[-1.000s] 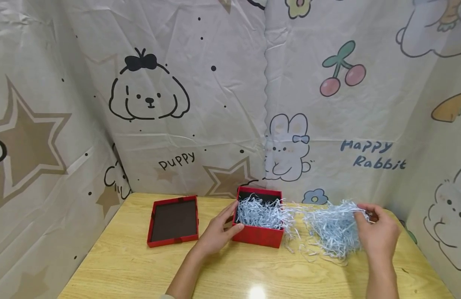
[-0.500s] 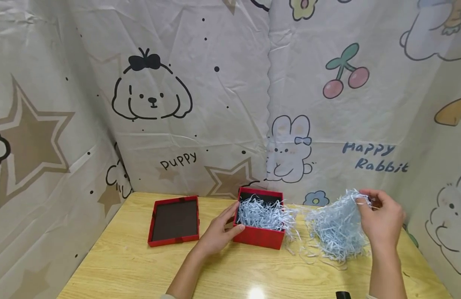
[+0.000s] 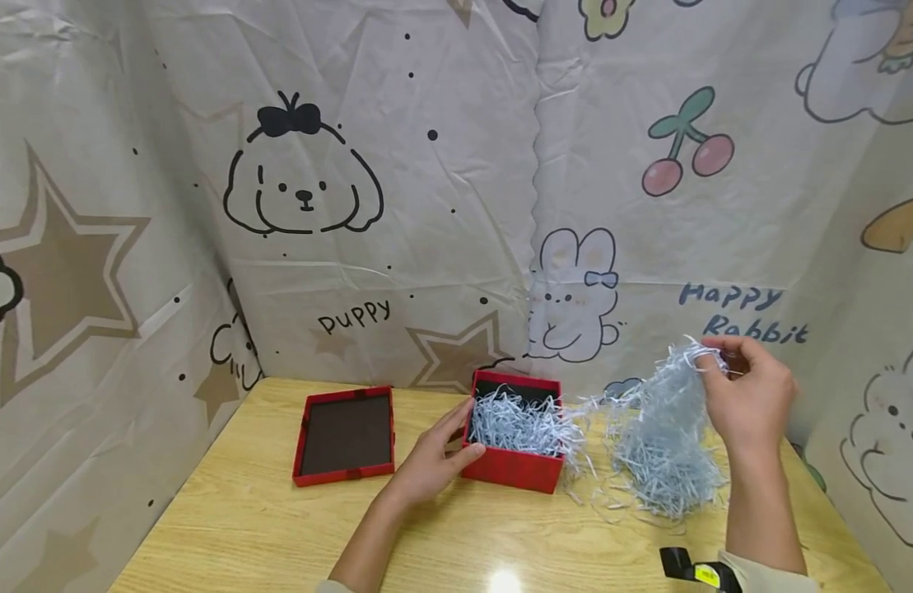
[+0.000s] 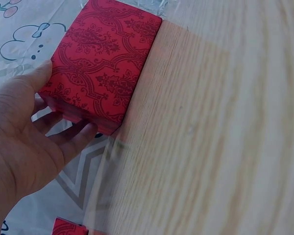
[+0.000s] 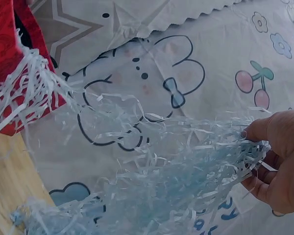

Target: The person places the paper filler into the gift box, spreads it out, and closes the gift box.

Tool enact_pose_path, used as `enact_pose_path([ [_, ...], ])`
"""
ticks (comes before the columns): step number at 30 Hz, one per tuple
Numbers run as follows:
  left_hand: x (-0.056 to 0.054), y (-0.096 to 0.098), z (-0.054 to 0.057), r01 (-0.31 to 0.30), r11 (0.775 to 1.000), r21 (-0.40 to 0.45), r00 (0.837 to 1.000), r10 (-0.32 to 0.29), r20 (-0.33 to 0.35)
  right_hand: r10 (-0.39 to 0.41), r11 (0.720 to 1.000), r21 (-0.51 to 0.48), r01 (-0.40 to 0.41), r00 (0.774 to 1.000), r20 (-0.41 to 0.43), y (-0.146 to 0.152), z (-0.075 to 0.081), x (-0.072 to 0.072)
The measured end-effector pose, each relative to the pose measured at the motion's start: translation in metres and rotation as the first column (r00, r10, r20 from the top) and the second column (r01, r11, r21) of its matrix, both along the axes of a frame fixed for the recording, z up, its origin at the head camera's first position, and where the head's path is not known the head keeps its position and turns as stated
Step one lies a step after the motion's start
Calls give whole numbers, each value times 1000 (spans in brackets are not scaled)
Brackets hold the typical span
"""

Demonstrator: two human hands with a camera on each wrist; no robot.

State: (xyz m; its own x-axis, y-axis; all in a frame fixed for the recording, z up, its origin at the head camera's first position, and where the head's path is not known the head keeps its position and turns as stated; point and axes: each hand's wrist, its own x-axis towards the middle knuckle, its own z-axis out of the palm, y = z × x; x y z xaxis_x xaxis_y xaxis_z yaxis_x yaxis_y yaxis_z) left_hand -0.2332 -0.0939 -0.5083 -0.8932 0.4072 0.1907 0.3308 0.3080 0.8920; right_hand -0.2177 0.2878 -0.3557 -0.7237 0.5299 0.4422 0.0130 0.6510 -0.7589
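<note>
A red box [image 3: 511, 471] with a dark patterned surface [image 4: 103, 58] stands on the table, its top uncovered. Pale blue shredded paper [image 3: 517, 424] fills it and spills over its right side. My left hand [image 3: 426, 471] holds the box at its near left corner, thumb on the rim and fingers along the left side. To the right, my right hand [image 3: 752, 395] pinches the top of a clump of shredded paper [image 3: 667, 449], drawn up into a tall bunch whose lower part hangs near the tabletop. In the right wrist view, loose strands [image 5: 122, 110] stretch between the clump and the box.
The red lid [image 3: 345, 476] lies left of the box, dark inside facing up. Stray strands are scattered on the wooden table [image 3: 278, 535]. A printed cloth [image 3: 456, 165] hangs behind and on both sides. A black strap device [image 3: 696, 568] sits by the right wrist.
My right hand has risen with the shredded paper, stretching the clump upward. My left hand stays on the box, and neither box nor lid has moved.
</note>
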Motion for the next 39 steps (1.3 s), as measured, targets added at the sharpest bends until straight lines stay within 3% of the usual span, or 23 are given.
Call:
enact_pose_path([
  [8, 1, -1, 0, 4, 1000, 9, 1000, -4, -6, 63, 998, 36, -60, 994, -85, -19, 26, -5],
  [20, 1, -2, -2, -3, 1000, 13, 1000, 3, 4, 197, 980, 54, -190, 961, -196, -60, 68, -16],
  [29, 0, -1, -3, 7, 1000, 18, 1000, -7, 7, 303, 953, 58, -299, 912, -278, -101, 77, -17],
  [39, 0, -1, -2, 15, 999, 42, 1000, -14, -3, 461, 883, 82, -462, 824, -330, -143, 76, -19],
])
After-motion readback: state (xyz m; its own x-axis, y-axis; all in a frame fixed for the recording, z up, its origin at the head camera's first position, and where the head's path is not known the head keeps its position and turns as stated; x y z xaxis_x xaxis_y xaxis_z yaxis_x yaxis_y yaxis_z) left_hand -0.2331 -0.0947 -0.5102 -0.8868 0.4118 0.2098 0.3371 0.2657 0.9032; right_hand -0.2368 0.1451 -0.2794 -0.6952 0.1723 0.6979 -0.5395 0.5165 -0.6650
